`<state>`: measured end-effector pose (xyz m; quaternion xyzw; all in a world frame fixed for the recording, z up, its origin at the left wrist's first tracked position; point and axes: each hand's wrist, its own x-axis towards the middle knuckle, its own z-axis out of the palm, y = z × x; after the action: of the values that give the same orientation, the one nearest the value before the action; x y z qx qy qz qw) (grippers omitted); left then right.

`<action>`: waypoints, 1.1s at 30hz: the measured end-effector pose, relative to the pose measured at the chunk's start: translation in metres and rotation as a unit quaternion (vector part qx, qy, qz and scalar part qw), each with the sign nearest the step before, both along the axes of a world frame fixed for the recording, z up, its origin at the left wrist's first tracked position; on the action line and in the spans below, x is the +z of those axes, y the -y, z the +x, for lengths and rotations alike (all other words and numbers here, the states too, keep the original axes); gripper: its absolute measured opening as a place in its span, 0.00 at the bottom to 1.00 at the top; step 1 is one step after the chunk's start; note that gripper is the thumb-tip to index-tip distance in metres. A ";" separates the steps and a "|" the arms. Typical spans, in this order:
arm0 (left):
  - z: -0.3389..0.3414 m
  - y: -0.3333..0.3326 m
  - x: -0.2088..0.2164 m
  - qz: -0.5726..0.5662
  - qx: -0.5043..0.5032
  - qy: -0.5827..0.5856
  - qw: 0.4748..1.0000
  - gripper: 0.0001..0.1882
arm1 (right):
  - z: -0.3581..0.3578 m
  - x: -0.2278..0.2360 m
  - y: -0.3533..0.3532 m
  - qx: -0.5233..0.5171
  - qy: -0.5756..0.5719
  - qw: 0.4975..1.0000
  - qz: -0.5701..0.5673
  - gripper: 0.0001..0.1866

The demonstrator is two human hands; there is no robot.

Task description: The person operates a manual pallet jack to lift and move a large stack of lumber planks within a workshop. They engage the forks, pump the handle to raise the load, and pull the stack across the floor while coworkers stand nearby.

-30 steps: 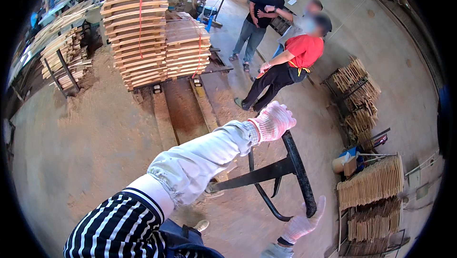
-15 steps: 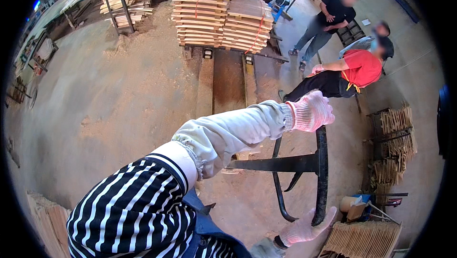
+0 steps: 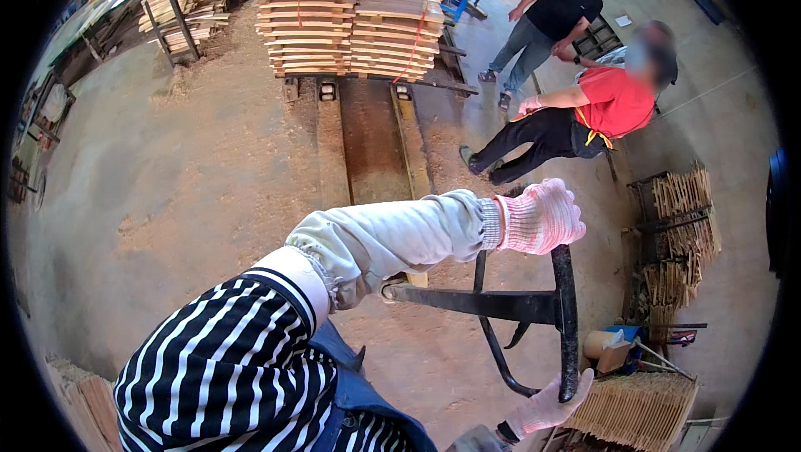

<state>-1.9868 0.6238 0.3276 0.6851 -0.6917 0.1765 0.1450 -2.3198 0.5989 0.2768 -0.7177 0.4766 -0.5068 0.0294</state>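
A pallet jack's black loop handle (image 3: 566,318) stands in front of me at the right, its dark metal crossbar (image 3: 467,300) running left under my arm. My left hand (image 3: 546,217), in a pink and white knit glove, is closed around the upper end of the loop. My right hand (image 3: 542,410), gloved the same way, is wrapped around its lower end, with some fingers hidden behind it. Beyond my grey-sleeved left forearm, the dusty forks (image 3: 409,139) reach away toward a tall stack of wooden slats (image 3: 304,14) bound with red strap.
A person in a red shirt (image 3: 613,106) stands ahead at the right, beside a person in black (image 3: 555,14); someone else is partly hidden behind. Wood bundles (image 3: 684,210) line the right side, with slats (image 3: 630,410) near a bin (image 3: 605,344). A wood pile (image 3: 188,6) stands far left. Sawdust covers the floor.
The stack, forks and floor have shifted left in my view, while both hands keep hold of the handle. The person in black has parted their hands; the person in red has shifted stance.
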 end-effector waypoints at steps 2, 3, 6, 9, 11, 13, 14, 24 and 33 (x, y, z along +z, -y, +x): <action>0.009 0.011 -0.010 -0.052 -0.054 0.007 0.997 0.16 | -0.008 -0.003 0.024 0.025 0.018 0.999 0.014 0.23; 0.014 0.016 -0.012 -0.077 -0.082 0.013 0.994 0.17 | -0.009 -0.003 0.035 0.037 0.030 0.999 0.022 0.23; 0.019 0.032 -0.022 -0.106 -0.111 -0.007 0.988 0.20 | -0.014 -0.013 0.065 0.141 0.141 0.979 0.049 0.22; 0.019 0.042 -0.028 -0.123 -0.108 0.002 0.986 0.16 | -0.021 -0.029 0.100 0.155 0.117 0.981 0.016 0.21; 0.018 0.054 -0.016 -0.100 -0.065 0.000 0.993 0.18 | -0.018 -0.015 0.134 0.171 0.091 0.981 0.013 0.20; 0.014 0.062 -0.012 -0.104 -0.027 0.002 0.994 0.22 | -0.013 -0.003 0.158 0.213 0.096 0.972 0.039 0.20; 0.009 0.060 -0.010 -0.124 -0.017 0.003 0.992 0.23 | -0.014 -0.003 0.175 0.198 0.093 0.975 0.044 0.20; -0.089 -0.001 -0.024 -0.260 0.076 -0.168 0.948 0.25 | 0.038 0.040 0.328 0.475 0.186 0.808 0.295 0.21; -0.136 0.002 -0.036 -0.315 0.157 -0.223 0.909 0.23 | 0.069 0.034 0.357 0.526 0.192 0.792 0.244 0.27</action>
<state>-2.1225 0.6219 0.2915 0.7250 -0.4331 0.2481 0.4745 -2.2512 0.2416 0.3111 -0.7143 0.1177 -0.4079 0.5564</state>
